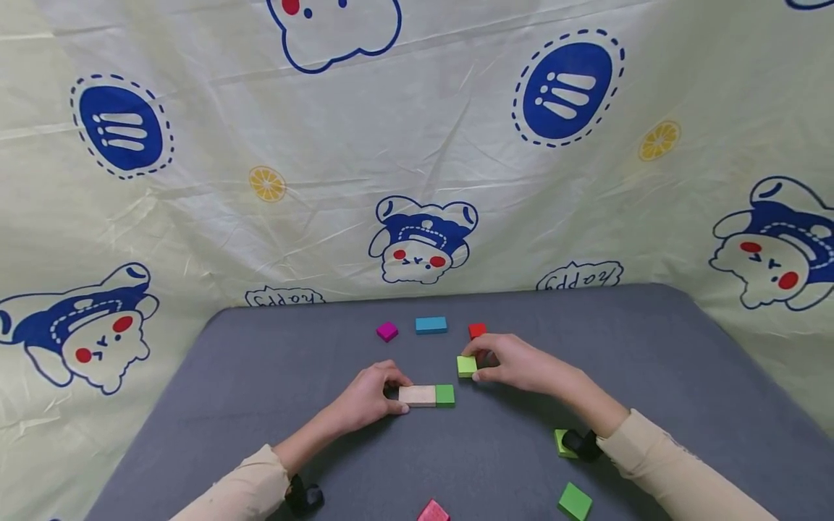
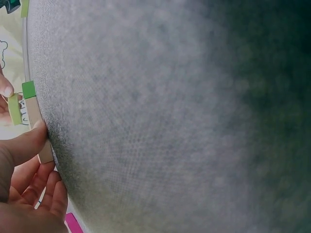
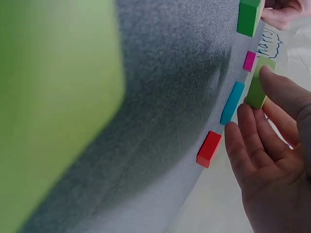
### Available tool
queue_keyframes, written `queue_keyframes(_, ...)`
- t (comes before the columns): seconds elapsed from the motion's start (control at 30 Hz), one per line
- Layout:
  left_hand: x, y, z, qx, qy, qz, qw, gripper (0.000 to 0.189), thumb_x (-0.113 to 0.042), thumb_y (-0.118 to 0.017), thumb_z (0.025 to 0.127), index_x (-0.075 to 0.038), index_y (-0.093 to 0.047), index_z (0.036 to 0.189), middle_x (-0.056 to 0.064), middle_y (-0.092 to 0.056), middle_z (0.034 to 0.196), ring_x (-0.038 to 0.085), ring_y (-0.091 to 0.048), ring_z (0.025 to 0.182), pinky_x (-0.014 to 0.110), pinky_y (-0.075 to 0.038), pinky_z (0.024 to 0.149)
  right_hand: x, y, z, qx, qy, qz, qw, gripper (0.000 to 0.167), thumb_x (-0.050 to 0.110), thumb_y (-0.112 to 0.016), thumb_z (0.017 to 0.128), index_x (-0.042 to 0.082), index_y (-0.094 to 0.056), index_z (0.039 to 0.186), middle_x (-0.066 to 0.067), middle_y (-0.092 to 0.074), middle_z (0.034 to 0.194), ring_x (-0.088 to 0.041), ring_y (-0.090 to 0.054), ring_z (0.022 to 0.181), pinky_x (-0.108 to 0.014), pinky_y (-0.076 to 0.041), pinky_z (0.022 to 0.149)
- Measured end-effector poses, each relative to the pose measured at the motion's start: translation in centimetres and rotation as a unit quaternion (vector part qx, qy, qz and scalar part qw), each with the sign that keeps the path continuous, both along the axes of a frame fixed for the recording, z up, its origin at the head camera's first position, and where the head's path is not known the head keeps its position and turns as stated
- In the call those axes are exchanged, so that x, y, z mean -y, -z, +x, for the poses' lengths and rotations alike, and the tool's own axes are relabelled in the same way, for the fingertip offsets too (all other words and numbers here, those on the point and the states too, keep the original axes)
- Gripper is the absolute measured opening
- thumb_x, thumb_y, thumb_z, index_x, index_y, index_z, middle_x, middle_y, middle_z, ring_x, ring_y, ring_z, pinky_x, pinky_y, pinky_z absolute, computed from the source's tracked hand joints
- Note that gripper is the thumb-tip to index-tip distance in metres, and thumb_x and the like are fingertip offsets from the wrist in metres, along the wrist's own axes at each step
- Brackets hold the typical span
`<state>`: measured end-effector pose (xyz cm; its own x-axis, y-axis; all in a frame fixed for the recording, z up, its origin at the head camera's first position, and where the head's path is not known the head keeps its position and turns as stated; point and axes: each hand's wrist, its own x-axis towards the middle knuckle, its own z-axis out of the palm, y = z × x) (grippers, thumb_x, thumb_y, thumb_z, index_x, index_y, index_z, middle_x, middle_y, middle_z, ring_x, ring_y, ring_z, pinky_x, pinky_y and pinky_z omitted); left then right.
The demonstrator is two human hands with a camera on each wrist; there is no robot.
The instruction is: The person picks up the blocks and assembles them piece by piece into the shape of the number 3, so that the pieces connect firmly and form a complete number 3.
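A plain wooden block (image 1: 417, 396) lies on the grey table, with a green block (image 1: 445, 396) end to end against its right side. My left hand (image 1: 374, 396) pinches the wooden block's left end between thumb and fingers, as the left wrist view also shows of the block (image 2: 36, 114). Just behind and to the right of the green block, my right hand (image 1: 521, 365) pinches a yellow-green block (image 1: 466, 367). In the right wrist view, thumb and fingertips hold that yellow-green block (image 3: 258, 85) at one end.
Along the back lie a magenta block (image 1: 387, 331), a blue block (image 1: 431, 325) and a red block (image 1: 477, 330). Another yellow-green block (image 1: 564, 444) sits partly behind the right wrist camera. Nearer the front are a green block (image 1: 575, 501) and a pink block (image 1: 433, 511).
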<state>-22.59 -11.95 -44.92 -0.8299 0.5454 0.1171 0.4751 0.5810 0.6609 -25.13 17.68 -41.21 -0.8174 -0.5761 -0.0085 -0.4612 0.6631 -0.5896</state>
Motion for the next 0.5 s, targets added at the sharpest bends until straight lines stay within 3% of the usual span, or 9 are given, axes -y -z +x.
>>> queue_keyframes(0.5, 0.0, -0.1, 0.0, 0.001, 0.001, -0.002, 1.0000, 0.024, -0.008, -0.082, 0.080, -0.010, -0.074, 0.103, -0.006, -0.058, 0.092, 0.016, -0.053, 0.088, 0.030, -0.044, 0.079, 1.9, 0.6, -1.2, 0.025, -0.012, 0.022, 0.9994, 0.026, 0.010, -0.075, 0.087, 0.015, -0.069, 0.111, 0.007, -0.063, 0.097, -0.014, -0.057, 0.089, -0.036, -0.049, 0.084)
